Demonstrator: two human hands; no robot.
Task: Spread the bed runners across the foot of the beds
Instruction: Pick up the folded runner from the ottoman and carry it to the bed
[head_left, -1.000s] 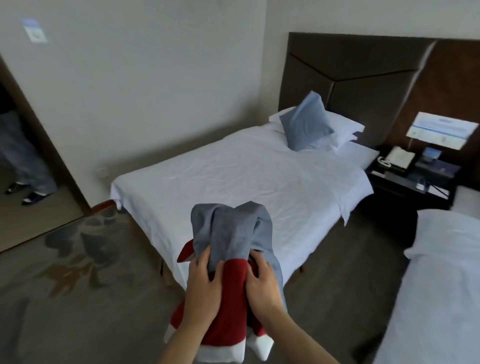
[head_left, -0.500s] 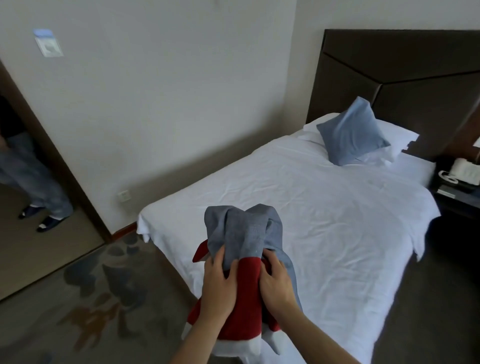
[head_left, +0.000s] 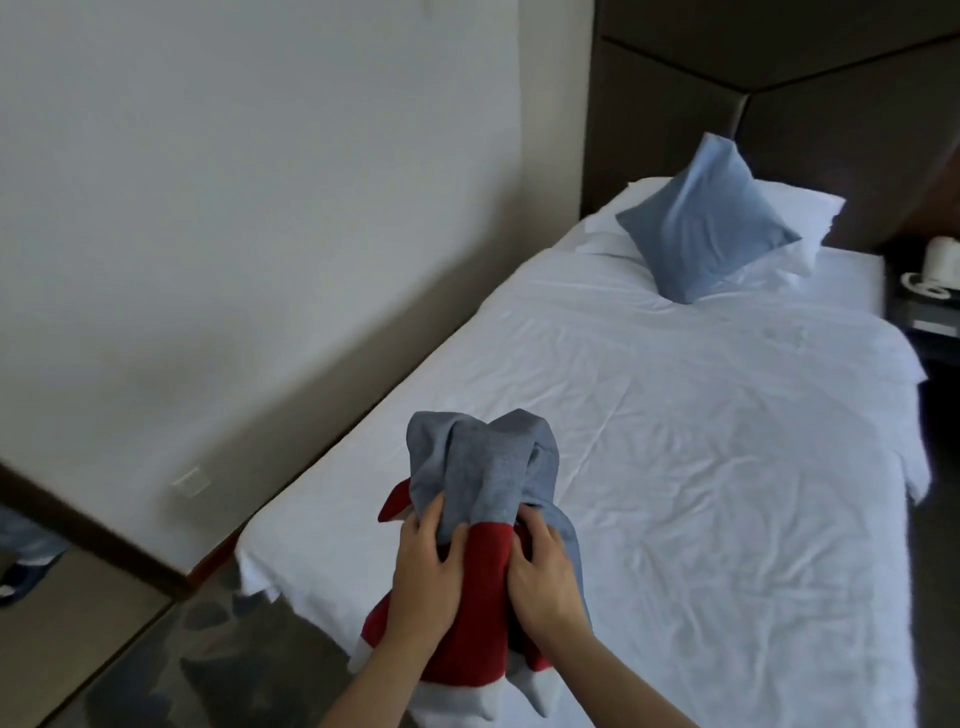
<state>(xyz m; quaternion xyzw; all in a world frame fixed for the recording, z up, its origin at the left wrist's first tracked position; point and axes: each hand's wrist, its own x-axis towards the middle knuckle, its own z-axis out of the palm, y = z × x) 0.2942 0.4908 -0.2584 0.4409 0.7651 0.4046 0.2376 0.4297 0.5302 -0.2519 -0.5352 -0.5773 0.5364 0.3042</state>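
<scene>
A bunched bed runner (head_left: 480, 470), grey-blue on top, red in the middle and white at the bottom, hangs in front of me over the foot of the white bed (head_left: 701, 441). My left hand (head_left: 423, 577) grips its left side, fingers dug into the folds. My right hand (head_left: 543, 574) grips its right side. The runner is folded up and held above the near corner of the mattress. The bed's white sheet is bare and lightly creased.
A blue cushion (head_left: 704, 228) leans on white pillows against the dark headboard (head_left: 779, 67). A nightstand with a white phone (head_left: 940, 273) stands at the right. The wall (head_left: 260, 208) runs close along the bed's left side. A person's shoe (head_left: 21, 574) shows at the far left.
I have come closer to the bed and turned left; the bed now fills the right of the view. Both hands keep the same hold on the bunched runner.
</scene>
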